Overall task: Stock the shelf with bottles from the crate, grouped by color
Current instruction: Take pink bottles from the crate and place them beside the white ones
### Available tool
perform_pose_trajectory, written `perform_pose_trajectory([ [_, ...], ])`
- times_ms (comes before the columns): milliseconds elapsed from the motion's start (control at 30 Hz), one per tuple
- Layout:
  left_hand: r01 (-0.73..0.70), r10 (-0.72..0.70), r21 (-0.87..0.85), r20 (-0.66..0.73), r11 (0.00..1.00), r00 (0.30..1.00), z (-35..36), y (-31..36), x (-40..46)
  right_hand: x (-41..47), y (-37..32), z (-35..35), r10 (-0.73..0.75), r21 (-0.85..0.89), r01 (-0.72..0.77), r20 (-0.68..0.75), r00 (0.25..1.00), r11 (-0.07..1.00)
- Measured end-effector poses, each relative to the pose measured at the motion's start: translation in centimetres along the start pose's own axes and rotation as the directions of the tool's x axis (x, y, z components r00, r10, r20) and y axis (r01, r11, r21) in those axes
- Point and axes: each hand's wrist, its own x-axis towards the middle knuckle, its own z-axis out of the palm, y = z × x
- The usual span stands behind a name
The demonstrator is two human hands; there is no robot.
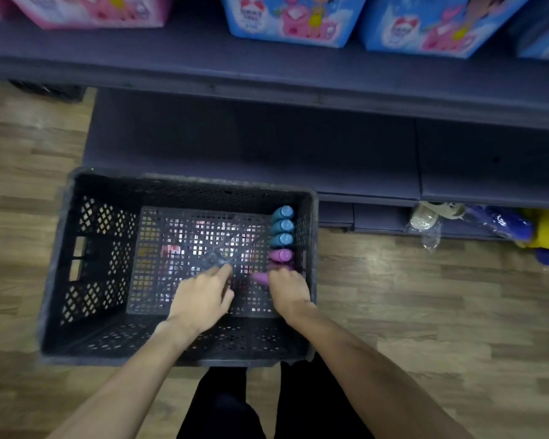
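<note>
Bottles sit along right wall of dark perforated plastic crate (76, 248). Our left hand (203, 299) hovers mid-crate, fingers relaxed, empty. Right hand (286, 289) seemingly curls round pink plastic bottle (262, 278); blur obscures fingers. Beyond, another pink bottle (281, 255), three teal bottles (282, 228). Bare blue-grey shelf (267, 153) awaits colour groups.

One dark crate (61, 264) sits on the floor. Along its right wall stand three blue bottles (282, 225) in a row, then pink bottles (280, 255): one stands plainly, one lies tipped by the right hand (286, 288), and a possible third between them is too blurred to count. Two hands reach in, counting the left hand (203, 299). On the shelf (267, 68) above stand one pink pack (89, 11) and two blue packs (292, 20) in full view.
</note>
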Motion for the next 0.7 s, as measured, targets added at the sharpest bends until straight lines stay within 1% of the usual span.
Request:
perform_pose_trajectory([
  [67,0.007,-0.007,-0.021,-0.008,1.000,1.000,-1.0,0.2,-0.3,-1.3,0.0,-1.8,0.042,0.071,-0.040,-0.024,0.999,0.997],
  [167,0.016,-0.018,-0.053,-0.034,0.998,0.999,-3.1,0.5,-0.7,-3.3,0.2,-5.2,0.046,0.250,-0.006,-0.155,0.987,0.968],
  [267,-0.002,-0.003,-0.065,-0.085,0.998,0.996,-5.7,1.2,-0.6,-5.5,0.1,-9.2,0.036,0.401,0.093,-0.302,0.953,0.911],
  [367,-0.063,0.050,-0.068,-0.173,0.996,0.984,-9.0,2.3,-0.2,-7.6,-0.1,-13.0,0.007,0.484,0.222,-0.428,0.904,0.847],
  [500,-0.134,0.122,-0.018,-0.298,0.991,0.947,-14.2,3.4,0.8,-9.6,0.3,-17.5,-0.014,0.455,0.348,-0.592,0.806,0.820],
  [567,-0.174,0.166,0.009,-0.355,0.985,0.920,-17.0,3.6,1.5,-10.3,0.3,-19.7,-0.011,0.425,0.367,-0.642,0.766,0.828],
  [700,-0.261,0.257,0.054,-0.450,0.964,0.855,-22.8,4.9,1.9,-11.8,0.6,-24.2,-0.013,0.327,0.361,-0.725,0.689,0.874],
])
